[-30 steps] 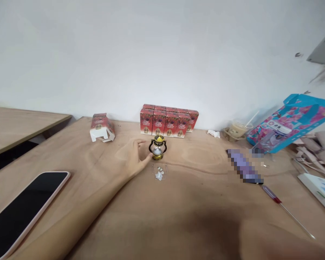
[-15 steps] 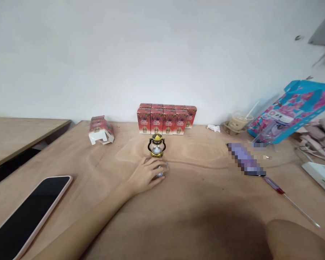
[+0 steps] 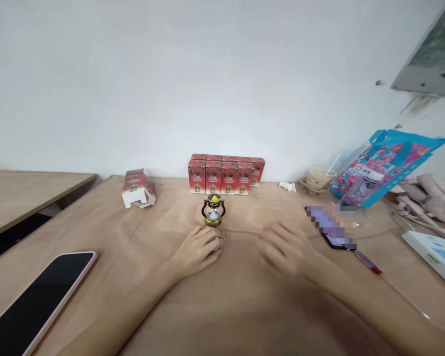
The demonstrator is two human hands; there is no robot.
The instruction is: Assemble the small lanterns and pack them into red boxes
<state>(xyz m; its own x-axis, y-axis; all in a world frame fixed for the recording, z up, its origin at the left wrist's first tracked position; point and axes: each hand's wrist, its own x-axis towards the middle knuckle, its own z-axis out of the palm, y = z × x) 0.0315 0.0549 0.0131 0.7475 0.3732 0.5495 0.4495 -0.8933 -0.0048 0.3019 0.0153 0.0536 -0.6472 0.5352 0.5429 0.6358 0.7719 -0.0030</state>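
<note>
A small gold and black toy lantern point(image 3: 213, 211) stands upright on the wooden table point(image 3: 244, 301). Just in front of it my left hand point(image 3: 198, 248) lies curled over a small clear packet of white bits, of which only an edge point(image 3: 223, 236) shows. My right hand point(image 3: 284, 247) is over the table to the right of the left hand, smeared by motion, its fingers pointing toward the lantern and holding nothing I can make out.
A row of red boxes point(image 3: 225, 174) stands at the wall behind the lantern. An opened red box point(image 3: 138, 188) lies at left. A phone point(image 3: 37, 301) is near left. A screwdriver point(image 3: 387, 282), blue flowered bag point(image 3: 383, 165), cup point(image 3: 318, 178) and white box point(image 3: 435, 252) sit at right.
My left hand left the lantern and came down over the small packet. My right hand came up from the lower right into the middle of the table.
</note>
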